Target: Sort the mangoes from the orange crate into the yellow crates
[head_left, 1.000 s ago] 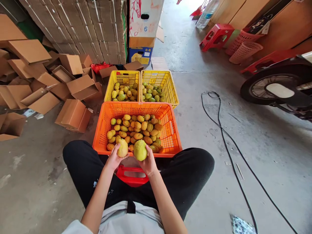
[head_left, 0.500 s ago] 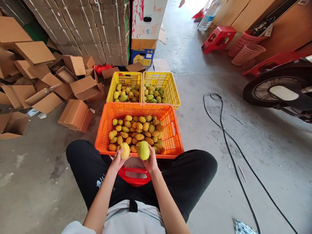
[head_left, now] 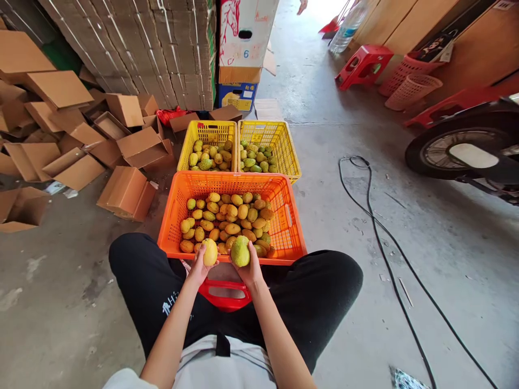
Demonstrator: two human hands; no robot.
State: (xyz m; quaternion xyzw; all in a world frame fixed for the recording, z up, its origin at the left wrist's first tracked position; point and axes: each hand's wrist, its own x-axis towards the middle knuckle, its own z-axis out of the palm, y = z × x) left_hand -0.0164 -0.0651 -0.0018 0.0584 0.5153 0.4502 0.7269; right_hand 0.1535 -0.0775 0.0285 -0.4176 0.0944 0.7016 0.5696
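Observation:
My left hand [head_left: 199,268] is closed round a smooth yellow melon-like fruit [head_left: 210,252]. In my right hand [head_left: 251,268] sits a green melon-like fruit [head_left: 240,252], gripped from below and the right side. Both fruits are held side by side, a little apart, over the near rim of an orange plastic crate [head_left: 298,237]. Inside that crate lie many oval yellow, orange and greenish fruits [head_left: 232,228]. Just below my hands, between the black-trousered legs, part of a red plastic stool [head_left: 225,302] shows.
Behind the orange crate stand a left yellow crate [head_left: 185,141] and a right yellow crate [head_left: 292,146], both holding fruit. Cardboard boxes [head_left: 141,146] are heaped at the left. A black cable [head_left: 375,232] crosses the floor at right, near a motorbike wheel [head_left: 446,148].
The green fruit has turned slightly in my right hand. My left hand and the yellow fruit have shifted a touch to the right.

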